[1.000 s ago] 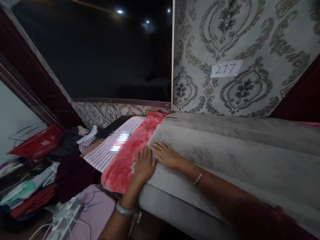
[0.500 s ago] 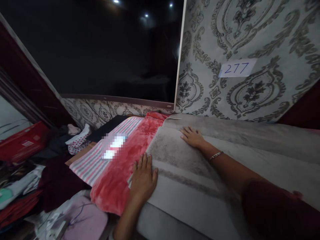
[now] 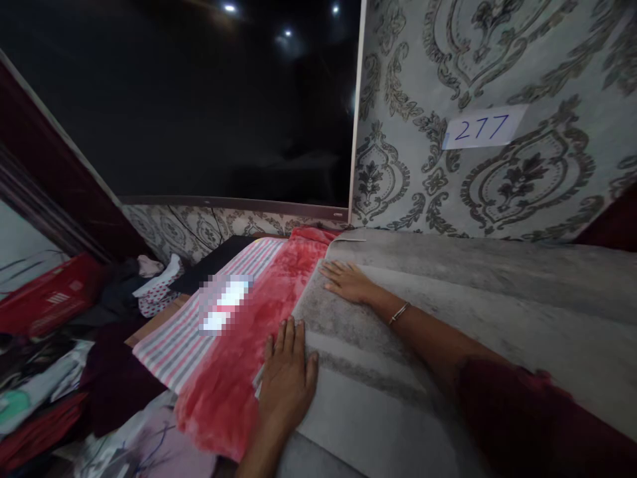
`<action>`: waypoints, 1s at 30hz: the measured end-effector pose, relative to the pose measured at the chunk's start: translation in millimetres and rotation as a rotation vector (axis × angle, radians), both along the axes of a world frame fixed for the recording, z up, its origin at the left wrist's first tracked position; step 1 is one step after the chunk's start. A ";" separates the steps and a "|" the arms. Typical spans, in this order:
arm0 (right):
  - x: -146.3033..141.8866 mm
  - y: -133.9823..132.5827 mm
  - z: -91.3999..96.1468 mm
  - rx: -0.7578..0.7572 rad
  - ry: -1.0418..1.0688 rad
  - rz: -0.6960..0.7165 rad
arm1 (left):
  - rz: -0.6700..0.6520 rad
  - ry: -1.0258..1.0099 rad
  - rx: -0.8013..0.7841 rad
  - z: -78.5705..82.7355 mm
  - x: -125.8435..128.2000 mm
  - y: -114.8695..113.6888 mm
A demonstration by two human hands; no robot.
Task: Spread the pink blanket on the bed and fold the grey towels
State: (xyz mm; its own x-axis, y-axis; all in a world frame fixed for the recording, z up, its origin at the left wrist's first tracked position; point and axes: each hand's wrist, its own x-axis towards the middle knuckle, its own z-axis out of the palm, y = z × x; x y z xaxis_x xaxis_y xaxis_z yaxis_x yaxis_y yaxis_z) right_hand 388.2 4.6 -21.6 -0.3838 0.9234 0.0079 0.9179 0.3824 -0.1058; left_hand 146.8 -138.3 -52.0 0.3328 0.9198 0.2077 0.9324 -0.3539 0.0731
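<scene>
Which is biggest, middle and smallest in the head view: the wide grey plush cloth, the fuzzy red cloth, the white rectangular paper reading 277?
Wide grey plush cloth
Fuzzy red cloth
White rectangular paper

I see the grey cloth (image 3: 497, 302) as a matt, short-napped textile, darker where its pile looks brushed. The red blanket (image 3: 236, 362) looks like plush with a faint sheen; from here, I'd call the striped cloth (image 3: 182, 335) smoother. On my feed the dark screen (image 3: 213, 109) is glossy, mirroring lights. The bracelet (image 3: 399, 313) looks like shiny metal, the numbered label (image 3: 485, 127) like smooth paper.
</scene>
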 end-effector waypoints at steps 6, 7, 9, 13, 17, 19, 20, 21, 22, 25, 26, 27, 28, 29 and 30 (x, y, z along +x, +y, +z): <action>16.0 -6.7 16.8 0.079 -0.015 -0.319 | -0.025 0.004 0.014 0.4 -1.8 1.0; 6.9 -18.2 16.3 0.105 -0.001 -0.303 | -0.027 -0.002 0.024 -0.4 -2.3 1.6; -12.9 -44.1 11.7 0.126 0.036 -0.169 | -0.030 -0.017 0.045 -1.7 -3.1 3.1; -15.6 -79.8 0.3 0.035 0.050 -0.042 | -0.027 -0.018 0.033 1.1 -2.3 5.4; 66.7 -94.0 -1.3 0.011 -0.031 -0.316 | -0.016 0.005 -0.007 9.6 0.7 6.4; 127.2 -111.4 -2.7 0.002 -0.072 -0.475 | -0.004 0.015 -0.028 13.3 2.3 6.6; 158.2 -125.1 -4.1 -0.010 -0.083 -0.565 | 0.003 0.020 -0.038 14.8 3.1 6.8; 188.4 -142.3 -5.7 -0.019 -0.088 -0.656 | 0.009 0.024 -0.045 16.1 4.0 7.1; 217.0 -162.5 -7.2 -0.022 -0.089 -0.743 | 0.014 0.029 -0.051 17.2 4.8 7.5; 286.3 -232.3 -7.1 -0.023 -0.070 -1.009 | 0.014 0.042 -0.061 19.6 6.3 8.7; 302.1 -254.4 -4.8 -0.027 -0.062 -1.087 | 0.013 0.047 -0.064 20.4 6.3 9.0; 313.7 -273.7 -1.5 -0.028 -0.049 -1.165 | 0.013 0.051 -0.068 21.5 5.9 9.2; 320.7 -288.9 2.4 -0.020 -0.036 -1.231 | 0.014 0.055 -0.077 23.2 5.3 9.4; 322.9 -299.2 6.4 -0.004 -0.022 -1.277 | 0.018 0.061 -0.093 25.8 4.8 9.6; 320.1 -304.2 10.2 0.017 -0.007 -1.303 | 0.027 0.068 -0.119 29.6 4.8 10.1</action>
